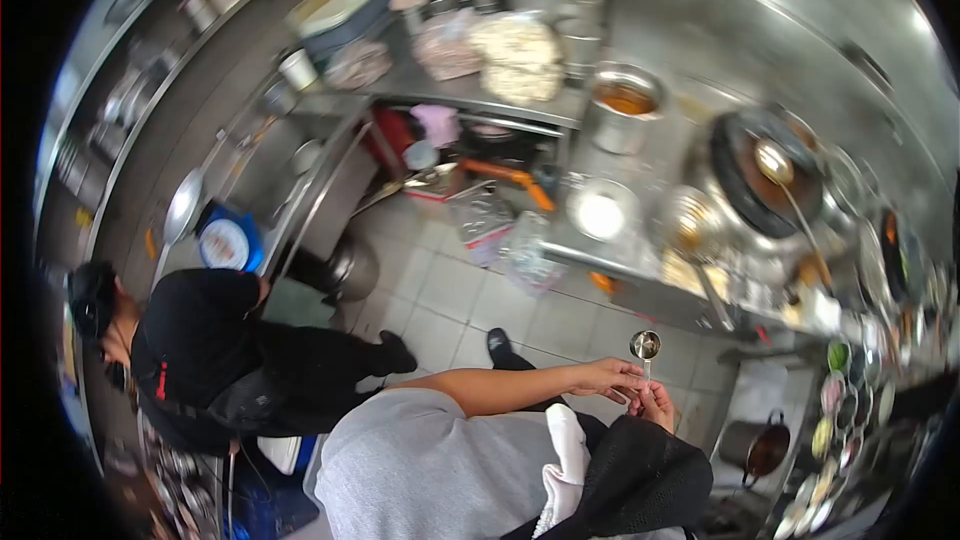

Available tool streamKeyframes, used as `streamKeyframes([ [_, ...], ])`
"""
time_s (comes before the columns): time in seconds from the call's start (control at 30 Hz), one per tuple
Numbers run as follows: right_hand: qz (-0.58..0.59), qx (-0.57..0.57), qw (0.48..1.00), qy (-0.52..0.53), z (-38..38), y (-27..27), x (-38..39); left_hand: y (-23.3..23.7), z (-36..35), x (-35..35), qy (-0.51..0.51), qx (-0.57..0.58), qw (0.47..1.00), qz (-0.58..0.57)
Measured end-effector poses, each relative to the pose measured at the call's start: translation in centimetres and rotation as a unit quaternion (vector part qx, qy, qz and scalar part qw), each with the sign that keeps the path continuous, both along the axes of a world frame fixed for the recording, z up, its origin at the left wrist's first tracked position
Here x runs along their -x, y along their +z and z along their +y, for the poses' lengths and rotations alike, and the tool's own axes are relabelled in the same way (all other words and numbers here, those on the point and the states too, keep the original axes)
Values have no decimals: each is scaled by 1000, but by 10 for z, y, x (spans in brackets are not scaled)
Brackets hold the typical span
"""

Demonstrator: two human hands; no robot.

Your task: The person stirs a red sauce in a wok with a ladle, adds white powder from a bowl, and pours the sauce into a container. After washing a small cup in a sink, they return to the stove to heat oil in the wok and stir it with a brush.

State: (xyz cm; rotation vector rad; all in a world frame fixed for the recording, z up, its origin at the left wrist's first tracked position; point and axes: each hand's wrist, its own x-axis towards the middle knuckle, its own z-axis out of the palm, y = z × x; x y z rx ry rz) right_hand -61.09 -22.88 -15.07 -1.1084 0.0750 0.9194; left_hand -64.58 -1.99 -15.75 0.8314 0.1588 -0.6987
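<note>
At four o'clock from the view's centre, the small metal spoon (646,344) juts from the hands, bowl towards twelve; it looks light and stiff, probably slick if greasy, and best held by its thin handle (647,370). The right hand (656,406) pinches the handle's lower end; the left hand (608,377), at its ten o'clock, has fingers narrowly bunched there, whether gripping I cannot tell.

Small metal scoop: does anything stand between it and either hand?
Nothing visible does. The right hand holds the small metal scoop by its handle, and the left hand is right beside that handle; whether it touches it is too small to tell. Nothing covers the scoop's round bowl.
</note>
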Motion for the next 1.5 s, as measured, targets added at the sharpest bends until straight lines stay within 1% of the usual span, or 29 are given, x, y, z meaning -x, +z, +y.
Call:
streamKeyframes([
  [0.07, -5, -17, 997, 71, 104, -10, -16, -10, 100, 13, 44, -10, 999, -11],
  [0.13, 11, 8, 988, 151, 197, -12, -19, -24, 185, 48, 183, -68, 980, 32],
  [0.2, -5, 24, 972, 232, 288, -15, -20, -10, 268, 81, 294, -121, 948, 24],
  [0.23, -13, 41, 960, 277, 329, -6, -20, 9, 300, 98, 316, -117, 941, 36],
  [0.27, -36, 39, 942, 331, 370, -3, -21, 26, 331, 113, 387, -132, 912, 38],
  [0.3, -37, 34, 936, 349, 408, 2, -20, 40, 357, 128, 452, -148, 879, 40],
  [0.33, -101, 39, 908, 404, 444, 7, -15, 48, 382, 143, 467, -150, 870, 42],
  [0.37, -163, 43, 875, 454, 479, 12, -9, 54, 405, 157, 509, -156, 846, 38],
  [0.4, -169, 23, 859, 483, 513, 17, -3, 57, 424, 169, 549, -160, 820, 33],
  [0.43, -170, 21, 851, 497, 543, 19, 5, 54, 440, 179, 562, -159, 811, 35],
  [0.53, -196, -17, 788, 583, 621, 22, 23, 38, 483, 205, 687, -162, 708, 32],
  [0.57, -198, -25, 779, 594, 645, 27, 28, 37, 495, 211, 698, -166, 696, 32],
  [0.67, -217, -36, 714, 665, 710, 38, 34, 36, 541, 227, 793, -95, 597, 78],
  [0.7, -216, -45, 698, 681, 732, 35, 33, 36, 559, 237, 807, -97, 577, 79],
  [0.8, -183, -15, 723, 666, 805, 7, 14, 37, 613, 264, 867, -94, 485, 72],
  [0.87, -150, 7, 728, 669, 864, -18, -6, 30, 650, 290, 882, -90, 460, 54],
  [0.9, -135, 19, 730, 670, 896, -31, -13, 34, 668, 301, 890, -92, 443, 55],
  [0.93, -140, 19, 734, 664, 927, -35, -15, 45, 681, 308, 904, -91, 411, 70],
  [1.0, -146, 5, 733, 664, 995, -37, -13, 57, 710, 323, 917, -108, 378, 71],
  [1.03, -150, -8, 717, 681, 1029, -32, -6, 67, 721, 329, 921, -120, 363, 76],
  [1.17, -230, -60, 667, 707, 1146, 25, 62, 89, 746, 351, 942, -155, 288, 73],
  [1.2, -275, -69, 655, 701, 1170, 37, 82, 91, 749, 357, 948, -147, 274, 74],
  [1.23, -283, -118, 641, 703, 1196, 40, 99, 90, 754, 362, 952, -142, 262, 68],
  [1.3, -347, -166, 629, 676, 1238, 40, 136, 76, 768, 376, 961, -128, 232, 78],
  [1.33, -388, -181, 614, 663, 1257, 33, 152, 68, 776, 384, 964, -110, 231, 74],
  [1.37, -425, -192, 602, 648, 1261, 44, 172, 62, 784, 393, 965, -92, 233, 75],
  [1.4, -496, -219, 567, 620, 1261, 54, 183, 53, 793, 401, 969, -72, 226, 70],
  [1.43, -495, -201, 581, 614, 1252, 45, 188, 46, 796, 406, 963, -69, 247, 78],
  [1.5, -512, -178, 440, 716, 1268, 31, 211, 41, 830, 425, 969, -37, 243, 28],
])
